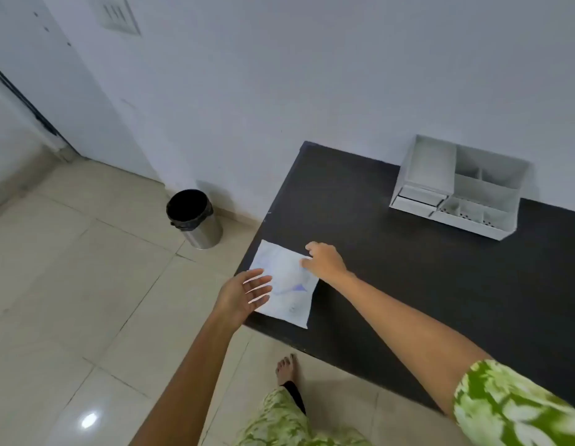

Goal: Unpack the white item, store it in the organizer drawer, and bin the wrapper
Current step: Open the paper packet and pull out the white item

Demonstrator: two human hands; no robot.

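Observation:
A flat white packet (284, 278) with faint blue-purple print lies at the near left corner of the black table (408, 278). My left hand (244, 296) hovers open over the packet's left edge, fingers spread. Over the packet's far right corner is my right hand (324, 260), its fingers curled down and touching that edge; whether it grips the packet is unclear. The white organizer (456, 188) stands at the back of the table against the wall, with two small shut drawers at its left front. A steel bin (196, 218) with a black liner stands on the floor left of the table.
A pale wall runs behind the table. The floor is beige tile, with my bare foot (286, 370) near the table's front edge. A door frame stands at the far left.

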